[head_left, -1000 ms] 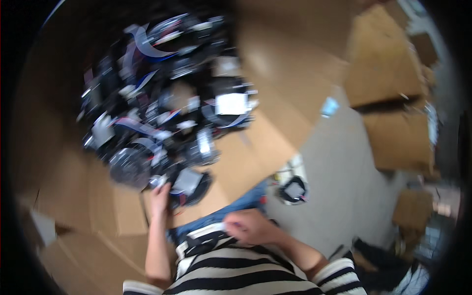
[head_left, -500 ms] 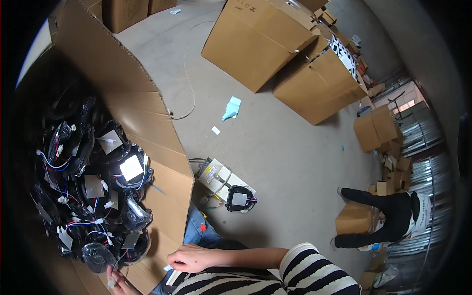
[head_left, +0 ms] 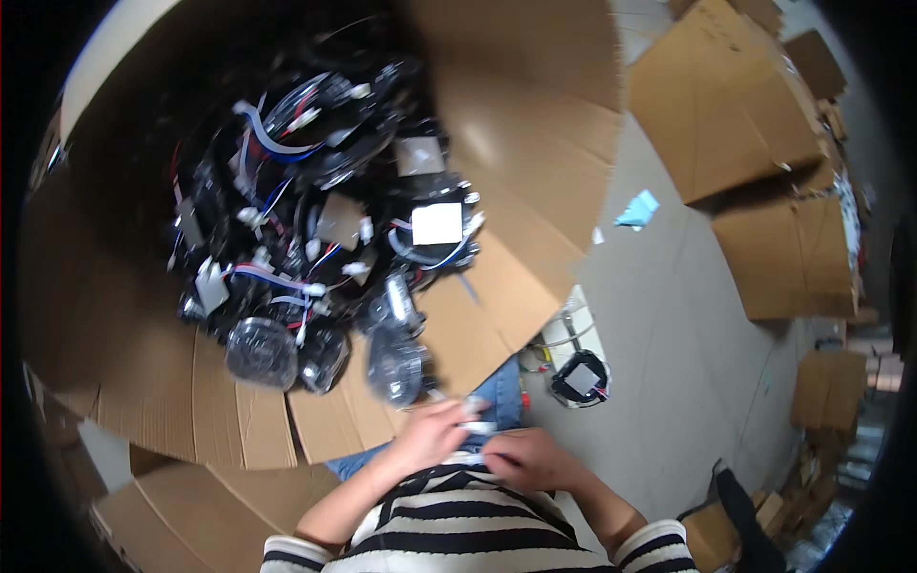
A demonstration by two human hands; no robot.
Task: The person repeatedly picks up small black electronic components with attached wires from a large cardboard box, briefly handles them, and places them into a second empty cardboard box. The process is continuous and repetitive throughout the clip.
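Observation:
My left hand [head_left: 435, 435] is closed at the near edge of a big cardboard box, fingers pinched and blurred by motion. Small whitish bits show at its fingertips; what it grips cannot be made out. Just beyond it, a clear-lensed lamp unit [head_left: 394, 365] lies against the box's inner side, with a thin pale lead reaching toward that hand. Close by on the right, my right hand [head_left: 530, 458] is curled in front of my waist, with a small white slip [head_left: 477, 459] at its fingers. Several black lamp units with coloured wires and white connectors fill the box, among them a round clear one [head_left: 262, 353].
The open cardboard box [head_left: 535, 220] takes up the left and middle. Right of it, a black lamp unit [head_left: 581, 380] rests on a pale board [head_left: 578, 320] on the floor. Large cartons [head_left: 721, 105] stand far right, near blue paper [head_left: 637, 209]. A person's dark-clad leg [head_left: 740, 516] shows lower right.
My view has swung left, bringing the box toward the middle. My left hand has come from the box's near edge to beside my right hand. A lamp unit now lies nearer my hands.

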